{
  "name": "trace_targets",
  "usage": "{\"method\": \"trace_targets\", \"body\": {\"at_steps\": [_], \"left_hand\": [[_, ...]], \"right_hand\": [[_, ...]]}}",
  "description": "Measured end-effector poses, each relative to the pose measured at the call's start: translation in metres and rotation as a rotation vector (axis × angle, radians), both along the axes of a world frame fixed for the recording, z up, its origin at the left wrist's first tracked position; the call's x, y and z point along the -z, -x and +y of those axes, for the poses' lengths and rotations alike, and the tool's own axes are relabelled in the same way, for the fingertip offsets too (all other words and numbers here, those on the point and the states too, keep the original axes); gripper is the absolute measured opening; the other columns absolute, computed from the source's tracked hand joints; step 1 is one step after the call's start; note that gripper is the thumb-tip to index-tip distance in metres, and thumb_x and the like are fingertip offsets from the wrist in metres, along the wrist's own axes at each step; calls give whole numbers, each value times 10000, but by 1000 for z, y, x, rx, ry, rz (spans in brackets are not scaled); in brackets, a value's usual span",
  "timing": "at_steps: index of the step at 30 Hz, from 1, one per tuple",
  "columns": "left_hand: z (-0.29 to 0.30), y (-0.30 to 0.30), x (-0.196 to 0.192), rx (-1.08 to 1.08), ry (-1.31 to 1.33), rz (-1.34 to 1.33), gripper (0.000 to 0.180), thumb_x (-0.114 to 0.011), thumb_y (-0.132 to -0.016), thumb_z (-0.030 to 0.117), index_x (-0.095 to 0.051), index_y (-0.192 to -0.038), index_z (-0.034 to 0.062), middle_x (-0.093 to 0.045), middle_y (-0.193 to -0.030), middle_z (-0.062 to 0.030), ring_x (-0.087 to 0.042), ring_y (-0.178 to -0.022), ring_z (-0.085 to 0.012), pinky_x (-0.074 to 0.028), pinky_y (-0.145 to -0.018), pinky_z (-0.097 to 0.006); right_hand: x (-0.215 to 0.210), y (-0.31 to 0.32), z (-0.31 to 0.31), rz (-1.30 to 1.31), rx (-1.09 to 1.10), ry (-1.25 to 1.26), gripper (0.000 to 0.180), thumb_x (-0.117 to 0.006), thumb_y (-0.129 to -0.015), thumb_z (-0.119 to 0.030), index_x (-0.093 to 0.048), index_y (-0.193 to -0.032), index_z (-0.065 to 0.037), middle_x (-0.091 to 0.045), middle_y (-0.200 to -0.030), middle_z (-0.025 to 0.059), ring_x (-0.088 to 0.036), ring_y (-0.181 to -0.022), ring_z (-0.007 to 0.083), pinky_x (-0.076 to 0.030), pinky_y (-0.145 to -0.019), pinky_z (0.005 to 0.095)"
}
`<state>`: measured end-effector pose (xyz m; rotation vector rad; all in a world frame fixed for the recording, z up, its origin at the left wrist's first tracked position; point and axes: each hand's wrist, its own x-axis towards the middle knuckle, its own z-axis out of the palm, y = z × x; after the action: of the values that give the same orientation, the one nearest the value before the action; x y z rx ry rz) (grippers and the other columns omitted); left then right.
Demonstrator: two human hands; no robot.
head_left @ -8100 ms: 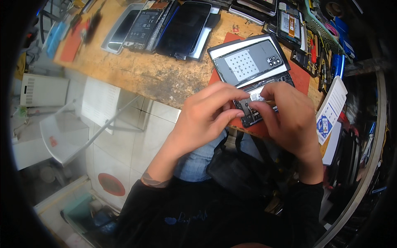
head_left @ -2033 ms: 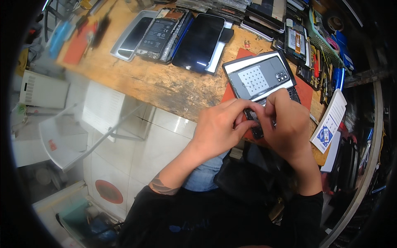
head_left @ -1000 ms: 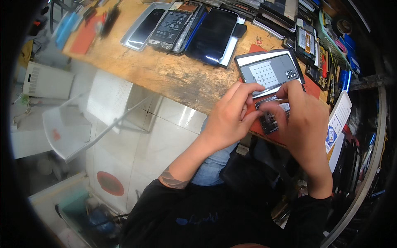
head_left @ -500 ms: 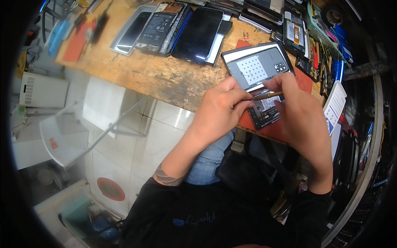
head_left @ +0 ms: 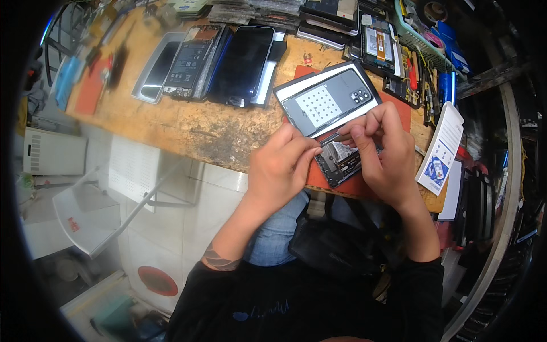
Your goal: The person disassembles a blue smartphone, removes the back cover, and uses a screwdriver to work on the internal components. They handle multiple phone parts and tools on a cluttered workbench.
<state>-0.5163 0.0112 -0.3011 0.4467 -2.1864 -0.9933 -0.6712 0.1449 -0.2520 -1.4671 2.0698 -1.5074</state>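
An opened phone (head_left: 335,165) lies on a red mat, its battery and inner parts showing. Just behind it is a grey phone back cover (head_left: 354,90), resting on a white and black box-like piece. My left hand (head_left: 283,162) is closed in a pinch at the opened phone's left edge; whatever its fingertips hold is hidden. Over the phone's right side, my right hand (head_left: 383,149) has its fingers curled round a thin stick-like tool (head_left: 330,137), which points toward my left fingertips. The tool's exact kind is too small to tell.
Several phones, among them a dark-screened phone (head_left: 242,65), line the wooden bench (head_left: 188,134). Stacked phones and a green basket (head_left: 424,43) of tools stand at the back right. A white printed carton (head_left: 441,151) leans near my right arm; a white chair (head_left: 91,214) stands left.
The view has shifted, so the bench things appear further left. My right hand has drawn in its fingers, and the brownish tool that spanned both hands now shows less.
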Motion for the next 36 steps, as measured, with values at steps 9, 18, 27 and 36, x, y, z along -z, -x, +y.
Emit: {"method": "trace_targets", "body": {"at_steps": [9, 18, 27, 36], "left_hand": [[2, -1, 9, 0, 87, 40, 137, -863, -866, 29, -782, -966, 75, -683, -869, -67, -715, -719, -243, -547, -613, -352], [3, 1, 12, -21, 142, 63, 142, -859, -863, 28, -759, -949, 79, -667, -863, -59, -713, -702, -244, -535, -585, -362], [4, -1, 12, 9, 162, 31, 94, -801, -921, 68, -714, -954, 62, -620, -931, -82, -708, -706, -284, -547, -600, -398], [5, -1, 9, -6, 164, 6, 99, -779, -940, 58, -685, -970, 58, -627, -947, -80, -717, -734, -295, -552, -612, -399]], "right_hand": [[5, -1, 0, 63, -14, 22, 185, -660, -1048, 54, -485, -1020, 3, -672, -860, 132, -821, -885, 269, -633, -713, 359], [4, 0, -1, 108, -33, 16, 174, -660, -1034, 66, -495, -1031, 9, -698, -866, 145, -825, -870, 277, -640, -709, 365], [-2, -9, -5, 390, 71, -41, 260, -795, -976, -11, -539, -1017, -29, -669, -787, 101, -754, -692, 284, -567, -597, 374], [-11, -15, -9, 599, 86, -96, 295, -833, -946, -50, -538, -952, -51, -635, -718, 66, -711, -639, 283, -530, -565, 384]]}}
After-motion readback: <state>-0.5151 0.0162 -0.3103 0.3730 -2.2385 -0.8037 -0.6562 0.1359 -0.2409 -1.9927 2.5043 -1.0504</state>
